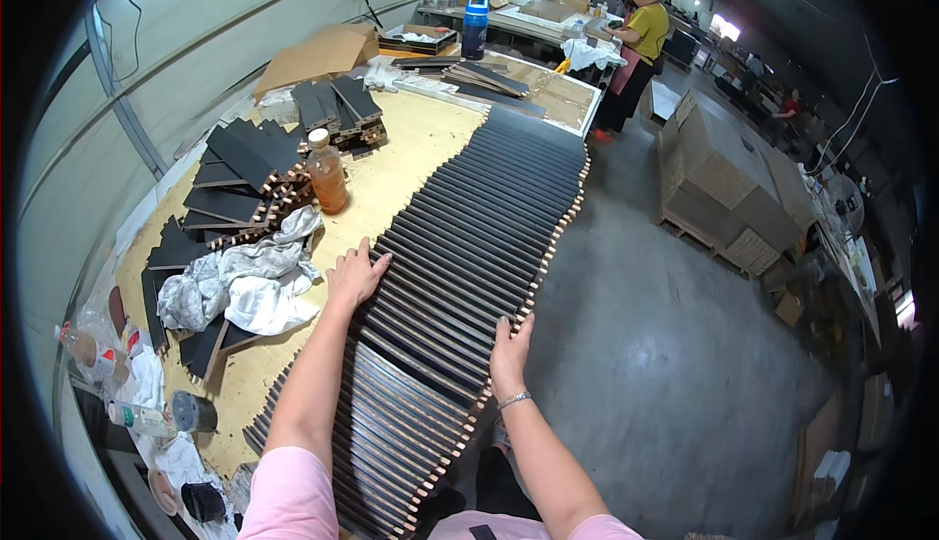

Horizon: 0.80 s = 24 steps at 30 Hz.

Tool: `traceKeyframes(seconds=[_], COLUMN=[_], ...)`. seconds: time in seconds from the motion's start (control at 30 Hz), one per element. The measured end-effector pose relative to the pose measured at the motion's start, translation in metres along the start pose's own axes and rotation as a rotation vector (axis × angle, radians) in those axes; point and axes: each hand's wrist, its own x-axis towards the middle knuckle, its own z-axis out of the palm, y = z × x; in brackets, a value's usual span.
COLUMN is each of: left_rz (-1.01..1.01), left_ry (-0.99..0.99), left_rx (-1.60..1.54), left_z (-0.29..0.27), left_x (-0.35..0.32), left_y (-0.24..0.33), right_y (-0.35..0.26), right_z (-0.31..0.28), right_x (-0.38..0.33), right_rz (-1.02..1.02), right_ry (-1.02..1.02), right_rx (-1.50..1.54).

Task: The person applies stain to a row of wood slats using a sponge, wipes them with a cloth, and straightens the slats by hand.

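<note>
A long row of dark, thin wooden slats stands packed side by side on the table, their pale ends showing along the right edge. At the row's left edge lies my left hand, fingers stretched and thumb touching the slats. My right hand rests against the pale ends on the right side, thumb and forefinger extended and apart. A nearer, slightly lower-looking group of slats fans toward my body. Left of my left hand lies a crumpled white cloth.
Loose dark boards pile up on the yellowish tabletop, beside an amber-filled bottle. Plastic bottles stand near left. A blue drink bottle is at the back. Cardboard-wrapped stacks sit right; a person works beyond.
</note>
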Motion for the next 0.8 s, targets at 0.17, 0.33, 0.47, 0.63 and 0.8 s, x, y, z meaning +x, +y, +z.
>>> traceKeyframes(seconds=[0.17,0.33,0.47,0.63,0.8], left_rz=[0.104,0.161,0.098,0.187,0.428], left_ry=[-0.05,-0.078,-0.094,-0.048,-0.055], left_rx=[-0.377,-0.493,-0.317,-0.157,0.101], left_z=[0.015,0.026,0.026,-0.007,-0.04], left_x=[0.04,0.057,0.058,0.017,-0.099], left_y=[-0.026,-0.043,-0.033,-0.01,0.006], right_y=[0.01,0.01,0.008,-0.009,-0.01], right_z=[-0.016,-0.003,0.004,-0.009,-0.057], right_x=[0.023,0.051,0.053,0.044,-0.036], right_rz=[-0.133,-0.037,0.0,-0.077,-0.587], right_ry=[0.02,-0.055,-0.059,0.004,-0.16], right_rx=[-0.065,0.076,0.166,-0.079,-0.434])
